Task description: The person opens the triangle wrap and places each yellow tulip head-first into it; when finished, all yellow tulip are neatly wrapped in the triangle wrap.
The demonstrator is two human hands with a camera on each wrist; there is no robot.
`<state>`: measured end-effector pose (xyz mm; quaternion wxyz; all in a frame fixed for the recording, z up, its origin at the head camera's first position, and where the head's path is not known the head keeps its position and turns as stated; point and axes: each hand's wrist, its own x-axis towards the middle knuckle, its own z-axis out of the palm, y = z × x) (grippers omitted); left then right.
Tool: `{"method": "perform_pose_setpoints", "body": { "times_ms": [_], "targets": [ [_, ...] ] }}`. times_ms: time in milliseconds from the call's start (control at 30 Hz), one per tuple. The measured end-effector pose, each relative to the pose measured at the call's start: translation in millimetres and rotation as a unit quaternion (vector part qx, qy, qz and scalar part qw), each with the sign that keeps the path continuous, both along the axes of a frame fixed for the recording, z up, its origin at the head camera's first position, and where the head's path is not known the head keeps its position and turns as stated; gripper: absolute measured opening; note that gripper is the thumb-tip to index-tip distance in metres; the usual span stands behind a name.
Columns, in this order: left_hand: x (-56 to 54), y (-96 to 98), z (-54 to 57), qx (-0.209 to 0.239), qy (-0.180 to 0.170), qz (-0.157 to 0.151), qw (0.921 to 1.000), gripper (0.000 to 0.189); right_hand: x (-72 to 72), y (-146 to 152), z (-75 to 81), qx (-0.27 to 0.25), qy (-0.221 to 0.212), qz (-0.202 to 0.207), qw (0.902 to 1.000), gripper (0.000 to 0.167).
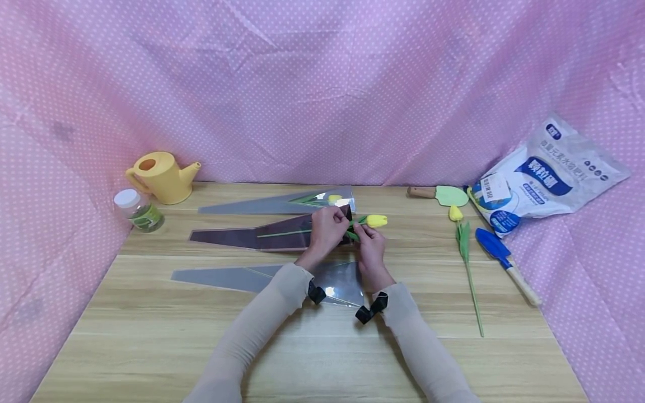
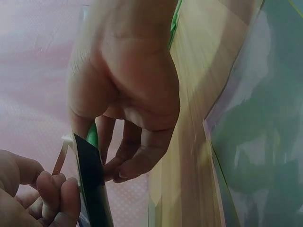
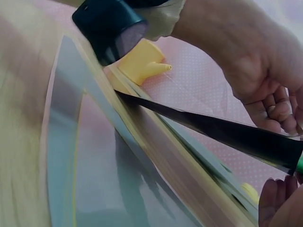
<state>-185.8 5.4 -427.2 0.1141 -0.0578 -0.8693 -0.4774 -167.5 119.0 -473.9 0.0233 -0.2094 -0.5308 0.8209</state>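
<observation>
A yellow tulip lies along a dark flower sleeve, its stem showing through the plastic and its head sticking out of the wide right end. My left hand pinches the sleeve's rim at that opening; in the left wrist view the left hand has its thumb and fingers either side of the dark plastic. Just below the flower head, my right hand grips the tulip by its leafy part. Curled fingers of the right hand also show there. In the right wrist view, a green leaf shows at the opening.
Clear sleeves lie behind, holding a tulip, and in front. On the left are a yellow watering can and a jar. To the right are another tulip, a green trowel, a blue trowel and a bag.
</observation>
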Motion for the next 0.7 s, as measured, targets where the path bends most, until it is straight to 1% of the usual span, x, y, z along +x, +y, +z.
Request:
{"method": "perform_pose_setpoints", "body": {
  "times_ms": [133,200,267,400,533,700],
  "targets": [
    [-0.2,-0.4,-0.4,0.001,-0.005,-0.001,1.0000,0.013,0.6,4.8,0.2,-0.057,-0.012,0.025,0.9980,0.007],
    [-0.5,-0.7,-0.8,0.003,-0.006,-0.003,1.0000,0.013,1.1,8.2,0.3,-0.071,-0.016,0.035,0.9967,0.009],
    [-0.7,-0.9,-1.2,0.004,-0.005,-0.004,1.0000,0.013,0.7,11.1,0.5,-0.082,-0.016,0.037,0.9958,0.010],
    [-0.3,-0.8,-1.7,0.007,0.002,-0.004,1.0000,0.013,-0.2,15.0,1.1,-0.091,-0.019,0.029,0.9952,0.008],
    [0.1,-0.2,-1.6,0.008,0.010,-0.007,0.9999,0.013,-0.7,15.2,2.0,-0.084,-0.028,0.019,0.9959,0.005],
    [0.3,0.7,-0.4,0.015,0.005,-0.010,0.9998,0.014,-1.5,12.1,3.2,-0.082,-0.026,0.019,0.9961,0.009]
  ]
}}
